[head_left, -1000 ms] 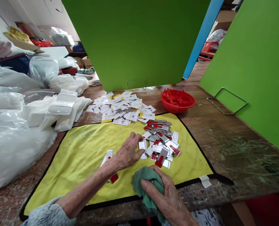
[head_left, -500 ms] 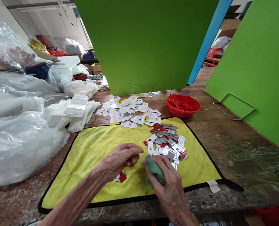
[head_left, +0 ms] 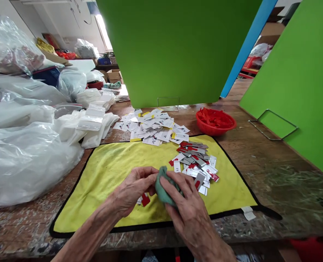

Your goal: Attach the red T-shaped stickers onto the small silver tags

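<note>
My right hand is wrapped round a crumpled green cloth above the yellow towel. Close against the cloth's left side, my left hand has its fingers pinched together; whatever is between them is hidden. Beneath the hands, a few small red and white pieces lie on the towel, partly covered. A heap of small grey, white and red cards rests on the towel just beyond my right hand. Farther back, white printed cards with yellow edges are spread in a loose pile.
A red plastic bowl of red pieces stands behind the towel. Clear plastic bags and white packets crowd the left. Upright green boards with wire stands rise at the back and right. Greenish strands lie at the right.
The green cloth in my right hand has moved left and up to meet my left fingers. Earlier the hands were slightly apart, with something thin and clear between them. The view has shifted a little.
</note>
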### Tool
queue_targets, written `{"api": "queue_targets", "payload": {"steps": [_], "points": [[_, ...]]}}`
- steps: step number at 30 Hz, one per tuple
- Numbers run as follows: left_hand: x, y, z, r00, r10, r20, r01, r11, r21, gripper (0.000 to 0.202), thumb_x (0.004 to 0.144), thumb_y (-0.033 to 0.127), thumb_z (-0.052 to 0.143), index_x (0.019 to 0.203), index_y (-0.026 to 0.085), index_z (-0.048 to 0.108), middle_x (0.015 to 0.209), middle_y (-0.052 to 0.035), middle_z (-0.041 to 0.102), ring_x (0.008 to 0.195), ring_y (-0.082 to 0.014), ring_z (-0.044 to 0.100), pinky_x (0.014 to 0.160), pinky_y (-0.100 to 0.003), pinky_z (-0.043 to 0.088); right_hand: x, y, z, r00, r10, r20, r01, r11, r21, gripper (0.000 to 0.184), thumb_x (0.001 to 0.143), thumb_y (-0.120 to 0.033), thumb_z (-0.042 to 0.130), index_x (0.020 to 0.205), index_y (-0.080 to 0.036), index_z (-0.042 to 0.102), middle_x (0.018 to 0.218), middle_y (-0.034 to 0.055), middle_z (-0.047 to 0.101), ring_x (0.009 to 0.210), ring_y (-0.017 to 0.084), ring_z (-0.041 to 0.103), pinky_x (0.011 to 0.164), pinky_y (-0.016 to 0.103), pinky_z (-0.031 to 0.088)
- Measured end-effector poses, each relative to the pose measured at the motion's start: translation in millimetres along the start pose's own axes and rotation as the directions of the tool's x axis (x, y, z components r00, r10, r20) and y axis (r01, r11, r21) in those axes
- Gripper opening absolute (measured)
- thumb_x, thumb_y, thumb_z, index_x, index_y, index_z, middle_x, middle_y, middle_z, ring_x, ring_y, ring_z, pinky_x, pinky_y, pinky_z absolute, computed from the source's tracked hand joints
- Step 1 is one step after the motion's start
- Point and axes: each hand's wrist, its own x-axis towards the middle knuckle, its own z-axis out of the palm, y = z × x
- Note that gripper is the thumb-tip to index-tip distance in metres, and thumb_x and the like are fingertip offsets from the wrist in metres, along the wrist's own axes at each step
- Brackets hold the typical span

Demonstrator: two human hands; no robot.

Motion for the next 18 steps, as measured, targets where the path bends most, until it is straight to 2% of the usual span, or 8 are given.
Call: {"api": "queue_targets", "payload": {"steps": [1, 3, 6, 8, 10, 14, 16, 18], "points": [[-1, -1, -3.5, 1.000, -0.003, -0.023, 0.003, 1.000, -0.001, 0.045, 0.061, 0.056, 0.081, 0.069, 0.015, 0.065, 0.057, 0.0017, 0.057, 0.050, -0.0083, 0.043, 0.045, -0.021, 0.036, -5, 2, 0, 0.999, 0.029, 0.015, -0.029, 0.999, 0.025, 0.044, 0.083, -0.007, 0.052, 0.121, -0.022, 0.070, 0.125, 0.0115, 0.069, 0.114, 0.028, 0.062, 0.096, 0.044, 0.055], [-3, -2, -8.4, 0.998, -0.017, -0.062, 0.017, 1.000, 0.009, 0.048, 0.058, 0.057, 0.082, 0.072, 0.014, 0.066, 0.055, 0.0012, 0.059, 0.048, -0.0086, 0.044, 0.047, -0.022, 0.039, -11, 4, -4, 0.968, 0.240, 0.075, -0.249, 0.956, 0.158, 0.031, 0.085, -0.016, 0.055, 0.110, -0.022, 0.072, 0.110, 0.0089, 0.074, 0.100, 0.025, 0.068, 0.087, 0.038, 0.058], [-5, -2, -5.0, 0.997, 0.000, -0.079, 0.002, 1.000, 0.027, 0.049, 0.059, 0.057, 0.082, 0.077, 0.014, 0.066, 0.056, 0.0000, 0.062, 0.049, -0.0091, 0.046, 0.049, -0.022, 0.040, -8, -1, -8, 0.759, 0.606, 0.236, -0.642, 0.636, 0.428, 0.027, 0.094, -0.039, 0.054, 0.109, -0.023, 0.070, 0.091, 0.0036, 0.073, 0.084, 0.020, 0.069, 0.074, 0.029, 0.058], [-7, -3, 0.6, 0.996, 0.019, -0.083, -0.015, 0.998, 0.056, 0.049, 0.061, 0.058, 0.080, 0.080, 0.015, 0.066, 0.057, 0.0003, 0.062, 0.049, -0.0090, 0.045, 0.049, -0.022, 0.037, -1, -9, -5, 0.674, 0.652, 0.349, -0.708, 0.433, 0.559, 0.035, 0.090, -0.049, 0.062, 0.111, -0.023, 0.069, 0.093, 0.0027, 0.072, 0.086, 0.019, 0.067, 0.075, 0.027, 0.056], [-10, -3, 1.2, 0.997, 0.024, -0.080, -0.015, 0.994, 0.106, 0.047, 0.063, 0.058, 0.078, 0.079, 0.015, 0.065, 0.057, 0.0009, 0.061, 0.050, -0.0091, 0.045, 0.049, -0.022, 0.034, 3, -14, -3, 0.655, 0.610, 0.446, -0.726, 0.344, 0.595, 0.035, 0.084, -0.050, 0.069, 0.102, -0.020, 0.069, 0.090, 0.0015, 0.069, 0.081, 0.016, 0.064, 0.072, 0.024, 0.053], [-8, -2, -19.6, 0.996, 0.014, -0.086, 0.017, 0.938, 0.346, 0.045, 0.069, 0.059, 0.070, 0.081, 0.016, 0.069, 0.061, -0.0017, 0.061, 0.054, -0.0140, 0.051, 0.053, -0.026, 0.037, -7, -4, -7, 0.656, 0.601, 0.456, -0.749, 0.447, 0.489, 0.033, 0.081, -0.051, 0.071, 0.084, -0.019, 0.065, 0.076, -0.0010, 0.062, 0.070, 0.014, 0.058, 0.064, 0.023, 0.050], [2, -2, -28.2, 0.971, 0.166, -0.173, -0.030, 0.801, 0.597, 0.040, 0.072, 0.054, 0.069, 0.086, 0.016, 0.073, 0.072, -0.0050, 0.063, 0.064, -0.0191, 0.056, 0.060, -0.030, 0.043, -17, 6, -10, 0.661, 0.674, 0.330, -0.741, 0.516, 0.431, 0.035, 0.079, -0.052, 0.071, 0.089, -0.019, 0.067, 0.081, 0.0014, 0.066, 0.076, 0.018, 0.061, 0.070, 0.026, 0.053], [20, -2, -26.1, 0.913, 0.377, -0.153, -0.117, 0.603, 0.789, 0.033, 0.078, 0.045, 0.066, 0.094, 0.017, 0.075, 0.086, -0.0076, 0.062, 0.078, -0.0237, 0.060, 0.072, -0.036, 0.047, -24, 14, -13, 0.653, 0.704, 0.278, -0.747, 0.539, 0.390, 0.035, 0.079, -0.052, 0.069, 0.094, -0.020, 0.069, 0.086, 0.0036, 0.070, 0.082, 0.021, 0.065, 0.073, 0.029, 0.054]]}}
